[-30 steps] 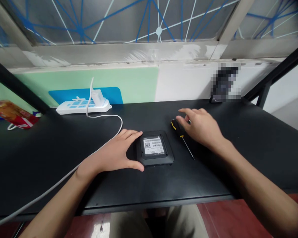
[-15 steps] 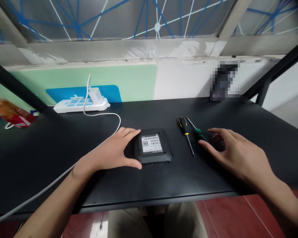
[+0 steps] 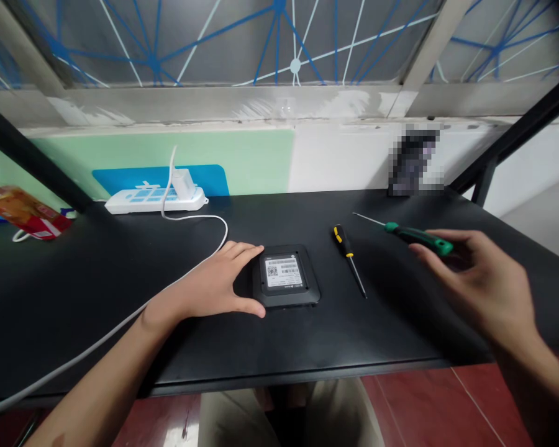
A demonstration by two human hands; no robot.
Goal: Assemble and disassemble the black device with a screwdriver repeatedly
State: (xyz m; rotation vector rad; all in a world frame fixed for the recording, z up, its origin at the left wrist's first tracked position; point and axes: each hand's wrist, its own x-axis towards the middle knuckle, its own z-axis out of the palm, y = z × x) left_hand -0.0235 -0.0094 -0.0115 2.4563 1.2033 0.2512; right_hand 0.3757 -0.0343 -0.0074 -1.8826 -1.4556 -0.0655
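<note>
A black square electronic device (image 3: 313,280) lies flat on the black table, its white printed label with a QR code facing up. My left hand (image 3: 209,282) grips its left side, thumb at the near corner and fingers at the far corner. My right hand (image 3: 489,279) is closed on the handle of a green-and-black screwdriver (image 3: 414,236), raised over the table with its metal shaft pointing left. Between the device and my right hand rests a black-and-yellow screwdriver (image 3: 343,242), tip toward me.
At the back left stands a white power strip (image 3: 156,200) with a plugged-in charger; its white cable (image 3: 107,338) runs beneath my left forearm. A bottle (image 3: 25,211) lies tilted at the far left. A pixelated dark object (image 3: 412,161) leans on the wall at the back right.
My right hand has picked up the green screwdriver from the table and moved right with it. The left hand stays on the device. The view has tipped slightly upward.
</note>
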